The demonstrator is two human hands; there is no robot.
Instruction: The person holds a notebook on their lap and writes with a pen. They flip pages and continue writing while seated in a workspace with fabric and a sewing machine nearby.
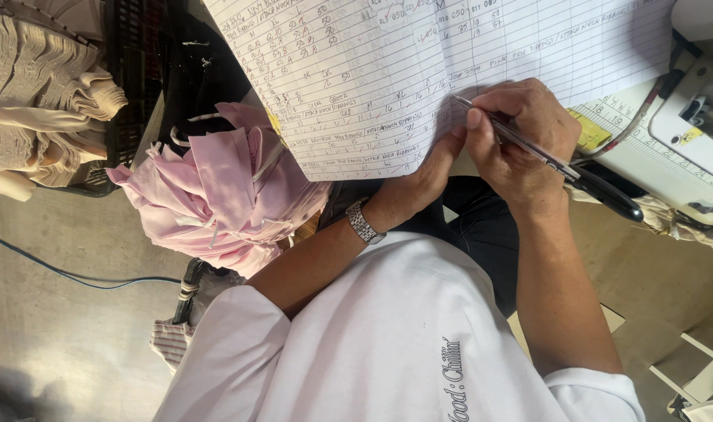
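A large ruled ledger sheet point(450, 70) covered in handwritten rows lies in front of me. My right hand point(520, 137) grips a black and silver pen point(563, 170), its tip touching the sheet near the lower edge. My left hand point(419, 184), with a metal watch point(365, 223) on the wrist, holds the sheet's lower edge from beneath; the fingers are partly hidden under the paper. My white T-shirt fills the bottom of the view.
A bundle of pink fabric pieces point(223, 187) sits to the left of the sheet. Stacked beige fabric point(36, 94) lies beside a black crate point(130, 78) at the far left. A white sewing machine point(684, 117) stands at the right. A blue cable point(59, 270) crosses the concrete floor.
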